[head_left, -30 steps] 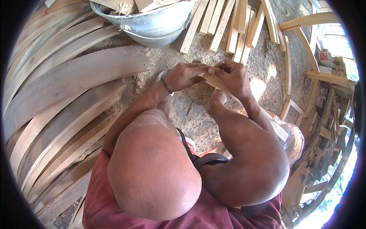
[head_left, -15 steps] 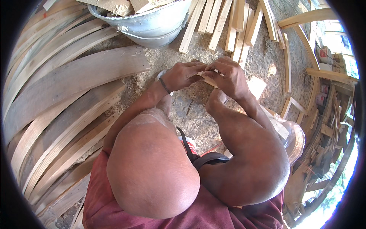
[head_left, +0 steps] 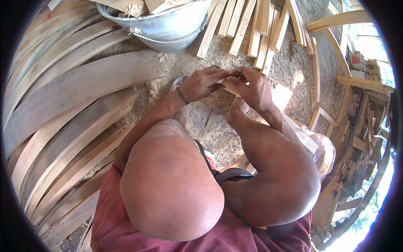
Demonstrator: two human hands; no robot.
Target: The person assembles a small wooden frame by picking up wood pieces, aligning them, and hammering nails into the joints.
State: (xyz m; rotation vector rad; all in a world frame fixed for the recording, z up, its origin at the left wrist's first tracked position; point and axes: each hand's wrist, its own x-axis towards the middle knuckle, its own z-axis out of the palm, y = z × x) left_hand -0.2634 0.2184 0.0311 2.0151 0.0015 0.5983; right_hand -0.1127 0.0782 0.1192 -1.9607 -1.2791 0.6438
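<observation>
Beyond my bent knees, my two hands meet near the ground, their fingertips close together. My left hand (head_left: 204,85), with a dark band at its wrist, is closed, its fingers bent over the end of a small pale piece of wood (head_left: 230,87). My right hand (head_left: 256,89) is closed in a pinch against the left fingertips; whatever it pinches is hidden by the fingers. The wood shows between the hands and slants down toward my right foot (head_left: 238,110), where its lower end lies by the toes.
A grey bucket (head_left: 172,35) of wood offcuts stands at the far left. Long curved-looking boards (head_left: 88,80) are stacked along the left. Several narrow battens (head_left: 241,29) lie ahead. A clear plastic container (head_left: 325,155) sits at my right, with scrap wood (head_left: 357,168) beyond. Shavings cover the ground.
My right hand has shifted slightly, its fingers now bent up more with a gap showing between thumb and finger. My left hand stays nearly where it was.
</observation>
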